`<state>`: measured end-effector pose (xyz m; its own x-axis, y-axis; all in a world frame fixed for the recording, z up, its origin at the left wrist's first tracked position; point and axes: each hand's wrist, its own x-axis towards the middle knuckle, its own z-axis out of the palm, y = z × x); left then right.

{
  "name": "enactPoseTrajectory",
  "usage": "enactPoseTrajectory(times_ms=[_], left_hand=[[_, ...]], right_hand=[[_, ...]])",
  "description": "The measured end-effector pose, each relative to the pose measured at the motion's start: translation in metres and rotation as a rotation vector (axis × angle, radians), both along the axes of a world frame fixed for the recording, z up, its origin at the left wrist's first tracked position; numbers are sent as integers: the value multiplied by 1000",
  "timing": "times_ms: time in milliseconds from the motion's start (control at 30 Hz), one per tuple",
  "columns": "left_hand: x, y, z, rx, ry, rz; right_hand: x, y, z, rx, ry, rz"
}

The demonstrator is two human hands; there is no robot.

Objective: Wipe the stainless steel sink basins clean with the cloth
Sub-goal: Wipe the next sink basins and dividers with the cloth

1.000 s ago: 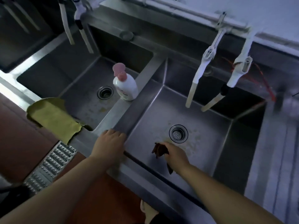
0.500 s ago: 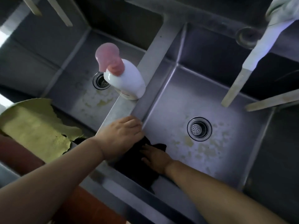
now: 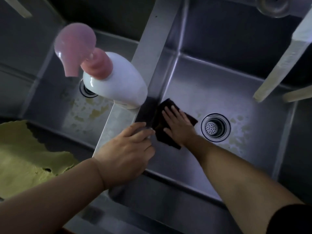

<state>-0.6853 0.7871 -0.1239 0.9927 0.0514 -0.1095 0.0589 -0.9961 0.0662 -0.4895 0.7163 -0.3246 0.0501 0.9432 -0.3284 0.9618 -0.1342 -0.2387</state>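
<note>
A dark brown cloth (image 3: 164, 137) lies spread on the floor of the right steel basin (image 3: 219, 85), against its left wall. My right hand (image 3: 179, 126) presses flat on the cloth with straight fingers, just left of the round drain strainer (image 3: 215, 127). My left hand (image 3: 126, 152) rests on the steel divider (image 3: 152, 44) between the two basins, fingers curved over its edge. Yellowish stains mark the floor of the right basin around the drain and the floor of the left basin (image 3: 55, 105).
A white pump bottle with a pink head (image 3: 108, 78) stands on the divider, overhanging the left basin. A yellow-green cloth (image 3: 25, 157) lies over the left basin's front rim. Pale tap spouts (image 3: 283, 61) hang over the right basin at the upper right.
The view has dropped closer to the sink. My right hand has carried the cloth from the front left corner farther back along the basin's left wall, now pressing it flat. My left hand stays on the divider.
</note>
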Motion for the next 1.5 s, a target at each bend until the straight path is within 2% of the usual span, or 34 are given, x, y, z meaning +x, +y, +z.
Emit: enactPoseTrajectory(times_ms=[133, 300, 500, 633, 933, 1300, 1500], left_hand=[[-1, 3, -5, -10, -47, -9], [-1, 4, -5, -23, -61, -9], [0, 4, 0, -72, -47, -24], [2, 3, 2, -60, -3, -11], [4, 3, 2, -55, 48, 70], [3, 6, 2, -56, 90, 74], [5, 5, 0, -28, 107, 88]], right_hand=[[27, 29, -4, -14, -73, -101], [-16, 2, -12, 69, -118, -52], [-84, -76, -12, 87, 21, 219], [-89, -68, -10, 108, 114, 109], [-6, 19, -18, 81, -80, -12], [121, 127, -8, 144, -116, -89], [133, 133, -12, 156, -161, -131]])
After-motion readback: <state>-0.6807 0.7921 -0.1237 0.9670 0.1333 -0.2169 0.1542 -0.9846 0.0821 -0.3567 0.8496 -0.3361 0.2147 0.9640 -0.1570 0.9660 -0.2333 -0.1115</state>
